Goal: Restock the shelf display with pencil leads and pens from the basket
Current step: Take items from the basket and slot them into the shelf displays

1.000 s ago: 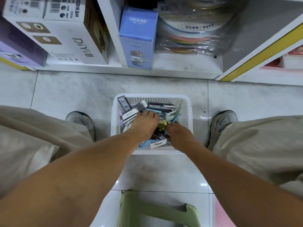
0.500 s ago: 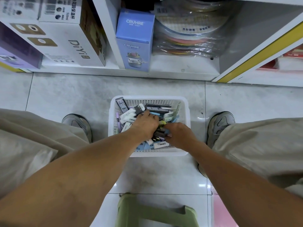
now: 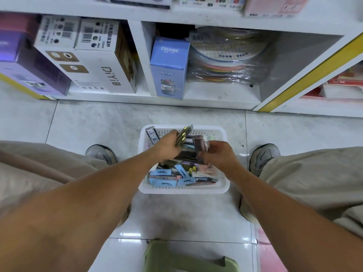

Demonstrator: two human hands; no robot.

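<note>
I see my left hand (image 3: 167,147) gripping flat packs (image 3: 183,135), long axis toward 1 o'clock; right hand (image 3: 217,154) pinches a brownish pack (image 3: 199,143) above the basket (image 3: 222,188); shelf (image 3: 220,100) at 12 o'clock

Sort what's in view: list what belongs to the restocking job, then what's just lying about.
Job: white basket, packs in left hand, packs in right hand, blue packs.
Lying about: CRUHRE box, DiYi box, green stool.
</note>
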